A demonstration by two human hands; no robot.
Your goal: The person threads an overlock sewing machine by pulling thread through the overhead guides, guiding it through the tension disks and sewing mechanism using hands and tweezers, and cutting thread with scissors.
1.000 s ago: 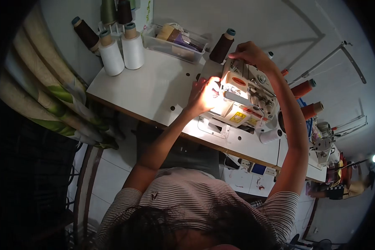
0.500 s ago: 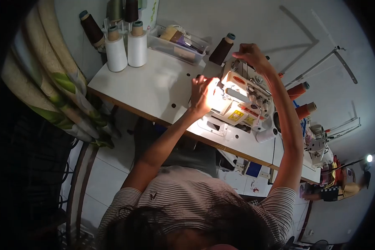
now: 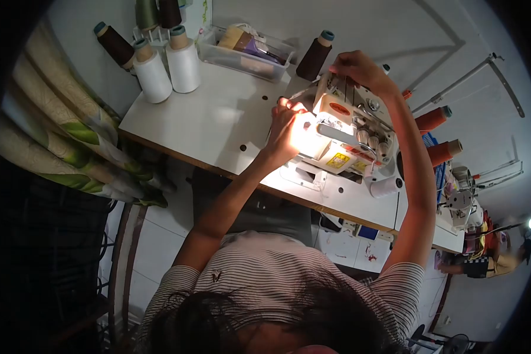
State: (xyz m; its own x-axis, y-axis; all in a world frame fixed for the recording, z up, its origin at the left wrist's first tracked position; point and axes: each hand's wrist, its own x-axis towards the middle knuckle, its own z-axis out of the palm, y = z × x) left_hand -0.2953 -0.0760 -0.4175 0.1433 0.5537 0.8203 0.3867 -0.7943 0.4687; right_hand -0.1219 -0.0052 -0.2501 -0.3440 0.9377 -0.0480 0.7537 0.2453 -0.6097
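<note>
A white sewing machine [image 3: 339, 160] with yellow warning labels and several tension dials stands on the white table, brightly lit by its lamp. My left hand [image 3: 290, 131] is at the machine's left end, fingers curled in the glare. What they grip, if anything, is washed out. Over the machine's top rear reaches my right hand [image 3: 360, 69], bent down with its fingertips pinched near the thin thread guides. Anything between those fingertips is too small to make out. A dark brown thread cone [image 3: 314, 56] stands just behind, left of my right hand.
White thread cones [image 3: 154, 76] stand at the table's far left, beside a clear plastic box [image 3: 248, 58] holding a brush. A small white spool [image 3: 387, 187] lies right of the machine. Orange cones [image 3: 444, 152] and another machine are farther right. Another person [image 3: 498, 265] is at far right.
The whole view has shifted slightly. My right hand stays over the machine's top with its fingers bent lower, and my left hand remains at the left end.
</note>
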